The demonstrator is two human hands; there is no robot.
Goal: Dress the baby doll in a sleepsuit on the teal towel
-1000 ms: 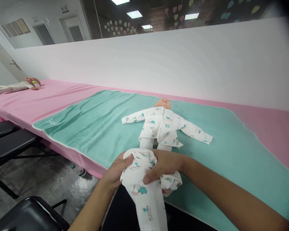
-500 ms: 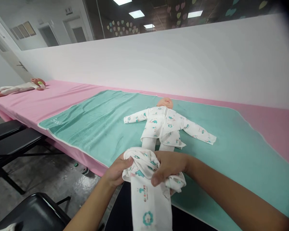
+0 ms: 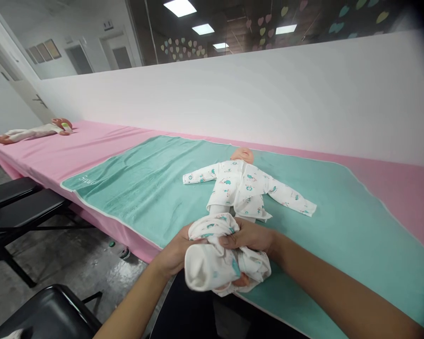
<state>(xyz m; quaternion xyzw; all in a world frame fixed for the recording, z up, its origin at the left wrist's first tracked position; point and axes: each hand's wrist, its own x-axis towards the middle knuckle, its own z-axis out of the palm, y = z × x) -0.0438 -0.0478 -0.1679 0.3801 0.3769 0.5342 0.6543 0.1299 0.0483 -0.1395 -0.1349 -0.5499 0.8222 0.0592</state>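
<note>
Clamping both hands, left (image 3: 179, 251) and right (image 3: 252, 235), onto a bunch of white printed trousers (image 3: 221, 266) at the near edge of the bench (image 3: 102, 133); close together, with only folds between, right thumb pressed into the cloth. One cuff (image 3: 197, 270) turned hollow toward the camera; a bare foot (image 3: 243, 281) peeping from the lower right of the bunch.

In hand, by the look of it: gathering the trousers around the legs of the doll (image 3: 242, 155), probably dressing, though hard to be sure from one moment. Next move likely to call for steadying the foot, easing cloth past the heel, then drawing it evenly up toward the jacket (image 3: 229, 183) without twisting.

Beyond the hands: doll lying on its back on a teal blanket (image 3: 155, 188), head toward the back edge, sleeves spread wide. Farther out, near the left end of the bench, a second doll (image 3: 38, 132). Off the near edge, to the left, black chairs (image 3: 24, 209).

Hidden: waistband, second foot, most of the fingers beneath the cloth, doll's hands inside the sleeves. Cut off: right end of the bench. Hard to make out: small bottle-like object (image 3: 124, 253) on the floor.
</note>
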